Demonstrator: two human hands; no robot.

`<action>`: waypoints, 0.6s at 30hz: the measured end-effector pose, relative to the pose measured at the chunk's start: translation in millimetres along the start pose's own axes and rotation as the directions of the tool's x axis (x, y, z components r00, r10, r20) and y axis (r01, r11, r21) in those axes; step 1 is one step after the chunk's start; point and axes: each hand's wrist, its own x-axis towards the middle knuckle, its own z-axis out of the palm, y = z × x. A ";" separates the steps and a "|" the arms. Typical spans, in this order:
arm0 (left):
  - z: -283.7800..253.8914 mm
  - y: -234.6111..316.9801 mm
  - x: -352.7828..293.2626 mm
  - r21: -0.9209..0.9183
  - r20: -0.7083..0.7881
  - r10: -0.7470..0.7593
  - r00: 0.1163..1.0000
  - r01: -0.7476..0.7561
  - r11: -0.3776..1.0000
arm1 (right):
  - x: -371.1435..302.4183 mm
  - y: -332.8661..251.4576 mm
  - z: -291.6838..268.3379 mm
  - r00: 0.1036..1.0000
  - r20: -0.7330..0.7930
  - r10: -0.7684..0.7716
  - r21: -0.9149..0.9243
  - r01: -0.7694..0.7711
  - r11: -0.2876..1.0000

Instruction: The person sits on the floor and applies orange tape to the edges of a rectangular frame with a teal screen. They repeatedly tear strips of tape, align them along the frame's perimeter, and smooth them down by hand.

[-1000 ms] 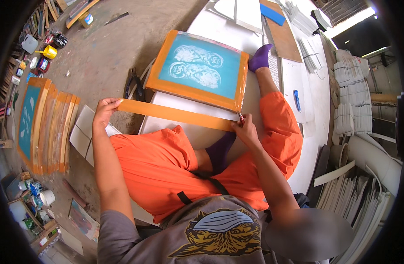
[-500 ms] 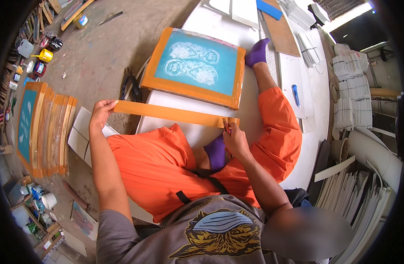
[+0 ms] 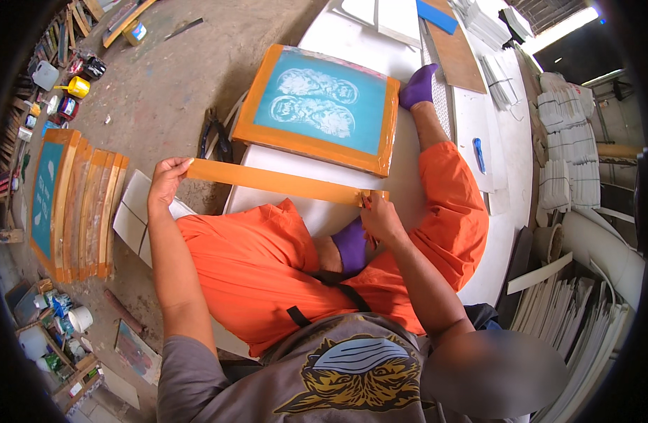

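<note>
A long strip of orange-brown adhesive tape (image 3: 274, 183) stretches between my hands, above the white tabletop. My left hand (image 3: 170, 180) pinches its left end between thumb and fingers. Closed at the strip's right end, my right hand (image 3: 382, 218) also grips a small red-handled tool (image 3: 367, 202); my fingers hide most of it, so its kind is unclear. A short piece of tape shows just beyond that hand. Past the strip lies a screen-printing frame (image 3: 310, 146), its border covered in orange-brown tape, with teal mesh bearing two pale flip-flop-shaped designs.
My orange-trousered legs flank the work on the white table (image 3: 324, 218). A blue utility knife (image 3: 479, 155) lies at the right. Several screen frames (image 3: 88, 211) stand stacked at the left. Pliers-like dark tools (image 3: 217, 134) sit beside the table. Paint containers (image 3: 76, 87) stand on the floor.
The whole view has shifted slightly. The tape stays stretched between both hands, and the red tool in my right hand has turned a little and shows less.
</note>
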 end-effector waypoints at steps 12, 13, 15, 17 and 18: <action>-7.2 11.7 -2.0 -0.142 0.007 0.083 0.996 -0.082 0.986 | -14.7 38.2 -19.1 0.989 -0.087 -0.116 -0.110 0.106 0.988; -6.3 14.3 -1.9 -0.124 0.020 0.077 0.997 -0.074 0.990 | -14.6 40.9 -30.5 0.976 -0.187 -0.113 -0.107 0.094 0.990; 3.6 26.5 -2.9 -0.048 0.041 0.090 0.995 -0.088 0.995 | -4.3 47.1 -55.5 0.914 -0.384 -0.127 -0.158 0.071 0.985; 22.5 45.8 -4.5 0.040 0.070 0.107 0.992 -0.110 0.993 | 19.9 62.8 -68.3 0.892 -0.444 -0.083 -0.275 -0.047 0.960; 35.6 57.5 -6.2 0.089 0.084 0.117 0.990 -0.124 0.988 | 39.0 87.9 -67.8 0.895 -0.441 -0.068 -0.327 -0.090 0.941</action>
